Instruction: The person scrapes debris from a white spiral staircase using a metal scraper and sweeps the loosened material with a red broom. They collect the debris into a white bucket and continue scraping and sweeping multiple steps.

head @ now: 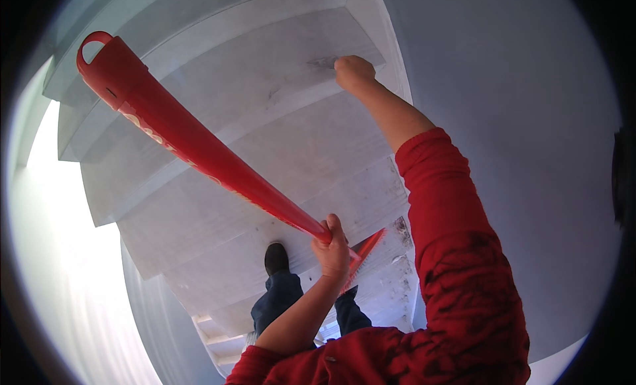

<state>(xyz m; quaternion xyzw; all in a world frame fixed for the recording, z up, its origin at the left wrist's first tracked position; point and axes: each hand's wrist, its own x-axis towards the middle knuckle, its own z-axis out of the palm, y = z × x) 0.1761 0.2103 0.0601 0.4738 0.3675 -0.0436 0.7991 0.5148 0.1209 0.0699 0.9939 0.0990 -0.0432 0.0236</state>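
My left hand [332, 251] is wrapped around the red handle [213, 156] of a broom. The handle slants up to the far left, where it ends in a hanging loop, and it bears writing along its side. Just beyond that hand the red broom head [368, 245], with its bristles, shows over the lower steps; my forearm and hand hide part of it. My right hand [355, 73] is curled into a fist over an upper stair tread [278, 62], beside a dark smudge [323, 62]. Whether it touches the tread cannot be told, and no object shows in it.
Pale grey stairs curve upward ahead, with debris [402, 231] along their right edge. A grey wall [497, 136] rises at the right. Bright light comes in at the left, past the stepped tread ends. My dark shoe [276, 258] rests on a lower step.
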